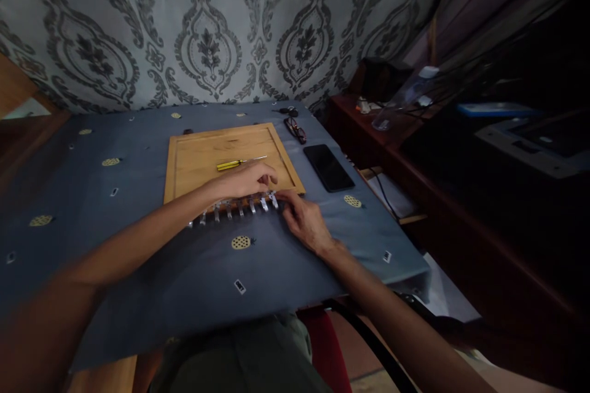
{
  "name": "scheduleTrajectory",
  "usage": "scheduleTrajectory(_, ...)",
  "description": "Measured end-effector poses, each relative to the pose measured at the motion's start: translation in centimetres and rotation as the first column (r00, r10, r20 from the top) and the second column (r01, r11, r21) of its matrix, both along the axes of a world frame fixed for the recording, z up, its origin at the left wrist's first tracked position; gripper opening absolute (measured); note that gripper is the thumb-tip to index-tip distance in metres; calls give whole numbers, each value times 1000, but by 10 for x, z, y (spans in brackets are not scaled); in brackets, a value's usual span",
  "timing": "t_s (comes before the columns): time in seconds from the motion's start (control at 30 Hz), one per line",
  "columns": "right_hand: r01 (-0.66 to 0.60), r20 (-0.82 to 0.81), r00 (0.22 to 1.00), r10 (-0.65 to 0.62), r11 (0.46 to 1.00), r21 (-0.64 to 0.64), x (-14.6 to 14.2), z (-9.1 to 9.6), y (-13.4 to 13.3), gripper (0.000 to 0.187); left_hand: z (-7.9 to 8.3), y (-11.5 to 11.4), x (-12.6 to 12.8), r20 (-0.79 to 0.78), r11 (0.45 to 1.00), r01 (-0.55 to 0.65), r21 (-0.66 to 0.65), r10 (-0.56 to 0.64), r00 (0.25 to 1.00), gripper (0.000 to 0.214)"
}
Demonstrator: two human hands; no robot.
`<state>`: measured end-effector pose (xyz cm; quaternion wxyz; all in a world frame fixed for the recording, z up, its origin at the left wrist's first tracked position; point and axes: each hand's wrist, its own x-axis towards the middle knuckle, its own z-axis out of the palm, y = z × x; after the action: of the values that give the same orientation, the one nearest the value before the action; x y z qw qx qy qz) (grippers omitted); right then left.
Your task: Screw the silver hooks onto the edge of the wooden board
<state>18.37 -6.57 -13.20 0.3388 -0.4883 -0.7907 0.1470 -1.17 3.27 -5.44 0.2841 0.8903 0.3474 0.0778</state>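
A row of several small silvery clip-like pieces [229, 210] lines the near edge of a framed wooden board [203, 163] on the table. My left hand [251, 180] rests over the board's front right part, its fingers curled down just above the right end of the row; what they hold, if anything, is hidden. From the right, my right hand [304, 218] reaches the row's last piece [273, 199], fingertips touching it and the fingers bent. Behind my left hand, a yellow-handled screwdriver [230, 164] lies on the board.
A black phone [328, 167], eyeglasses [295, 129] and dark keys [289, 111] lie right of the board on the blue patterned tablecloth [184, 295]. Further right, a clear plastic bottle [405, 98] stands on a dark red side surface. A patterned curtain [258, 31] hangs behind the table.
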Motion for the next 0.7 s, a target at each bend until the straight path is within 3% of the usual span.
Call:
scheduleTrajectory(0.2,-5,-14,1000,5,1000,0,1,-1,0,35,7,-34,-17,-8,984,-173,39,173,985,31)
scheduleTrajectory(0.37,-13,-21,1000,13,1000,-11,1,-2,0,36,-3,-64,-4,-154,952,-216,217,252,955,46)
scheduleTrajectory(0.5,-17,-27,999,17,1000,-7,1,-2,0,37,-12,-72,6,-175,922,-240,303,302,937,47)
scheduleTrajectory(0.7,-21,-30,999,21,999,-27,1,-1,0,41,-21,-72,7,-149,909,-267,321,327,933,43)
